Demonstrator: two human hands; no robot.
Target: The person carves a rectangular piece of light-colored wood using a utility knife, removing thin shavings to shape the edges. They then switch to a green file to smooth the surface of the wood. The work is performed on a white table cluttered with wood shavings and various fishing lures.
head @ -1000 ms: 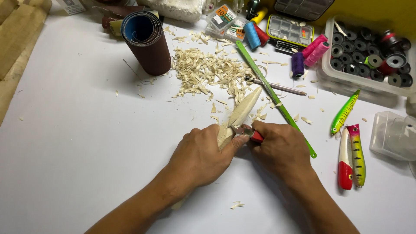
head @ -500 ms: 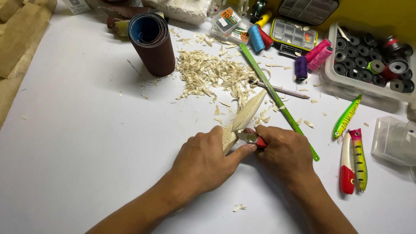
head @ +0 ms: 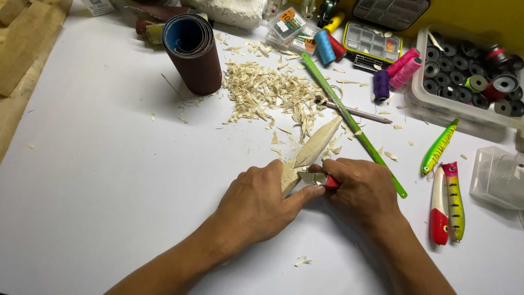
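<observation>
While both hands meet at the centre of the frame, the left hand (head: 256, 205) wraps closed around the lower end of a pale carved wood blank (head: 316, 145), its thumb stretched along the wood toward the blade. The right hand (head: 363, 188) is closed around a small red-handled knife (head: 319, 178), whose short metal blade lies against the blank's lower part. The blank is leaf-shaped, pointing toward the upper right, its tip near a green ruler (head: 349, 123) that runs diagonally across the white table (head: 109, 180).

Compared with half a second ago, hands, knife and blank sit in almost the same spot; only the view has drifted slightly. No fresh chip shows, which suggests a slow, pressed cut rather than a finished stroke.

Above the blank lies a heap of wood shavings (head: 267, 93). At upper left stands a dark roll of sandpaper (head: 191, 52). At right lie painted fishing lures (head: 446, 202), with a tray of thread bobbins (head: 469, 74) at upper right.
</observation>
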